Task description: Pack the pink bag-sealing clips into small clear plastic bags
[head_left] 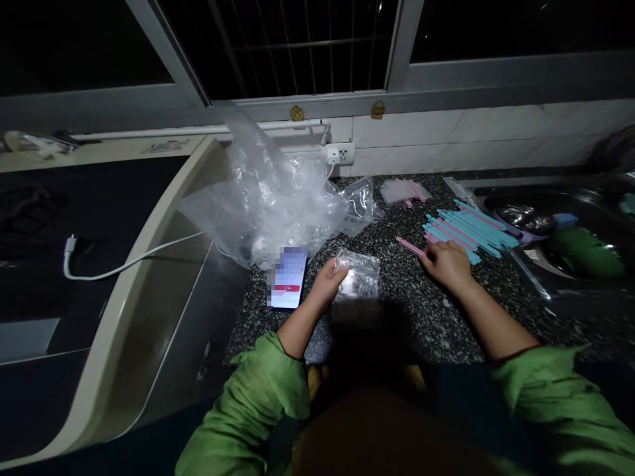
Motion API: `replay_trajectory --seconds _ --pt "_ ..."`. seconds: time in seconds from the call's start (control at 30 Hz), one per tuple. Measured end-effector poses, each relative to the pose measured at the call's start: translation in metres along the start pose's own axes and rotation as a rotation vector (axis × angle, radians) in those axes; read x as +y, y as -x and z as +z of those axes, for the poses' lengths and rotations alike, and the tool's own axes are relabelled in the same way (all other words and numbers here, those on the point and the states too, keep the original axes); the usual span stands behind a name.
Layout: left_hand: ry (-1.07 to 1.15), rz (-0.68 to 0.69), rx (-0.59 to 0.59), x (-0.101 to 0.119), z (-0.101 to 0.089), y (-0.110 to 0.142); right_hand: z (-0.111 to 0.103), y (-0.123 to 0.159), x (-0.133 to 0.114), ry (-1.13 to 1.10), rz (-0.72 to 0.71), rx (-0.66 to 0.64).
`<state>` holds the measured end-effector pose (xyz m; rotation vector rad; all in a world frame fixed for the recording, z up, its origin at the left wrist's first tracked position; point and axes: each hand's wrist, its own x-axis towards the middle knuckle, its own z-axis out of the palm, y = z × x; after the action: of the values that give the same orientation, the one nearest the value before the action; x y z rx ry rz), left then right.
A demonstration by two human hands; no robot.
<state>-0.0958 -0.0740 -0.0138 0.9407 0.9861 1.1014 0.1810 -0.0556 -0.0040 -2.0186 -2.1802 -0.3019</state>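
My left hand [325, 284] pinches the upper left edge of a small clear plastic bag [360, 277] over the counter. At the near end of a pile of flat blue and pink strips [469, 228], my right hand [449, 264] has its fingers curled down. A single pink strip [411, 246] sticks out to the left from between its thumb and fingers. What the strips are made for does not show. The far end of that pink strip is hidden by the hand.
A phone [288, 281] with a lit screen lies left of my left hand. Behind it sits a heap of clear plastic bags [297, 211]. Farther back is a small stack of packed bags [399, 190]. A sink [533, 284] with dishes is at right, a washing machine [163, 231] at left.
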Motion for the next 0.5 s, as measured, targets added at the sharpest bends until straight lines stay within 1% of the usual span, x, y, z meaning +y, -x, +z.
replay_trajectory --seconds 0.1,0.23,0.4,0.5 --pt "-0.028 0.007 -0.018 0.001 0.000 -0.001 0.000 0.001 -0.008 -0.063 -0.040 0.065" --pt "-0.038 -0.038 -0.050 0.003 0.000 -0.001 -0.006 0.001 -0.024 -0.199 -0.118 0.191" --pt "-0.025 -0.101 -0.067 0.004 0.000 0.000 -0.029 0.004 -0.052 -0.375 -0.212 0.281" --pt "-0.020 -0.125 -0.078 0.005 0.001 0.001 -0.043 0.009 -0.072 -0.459 -0.291 0.297"
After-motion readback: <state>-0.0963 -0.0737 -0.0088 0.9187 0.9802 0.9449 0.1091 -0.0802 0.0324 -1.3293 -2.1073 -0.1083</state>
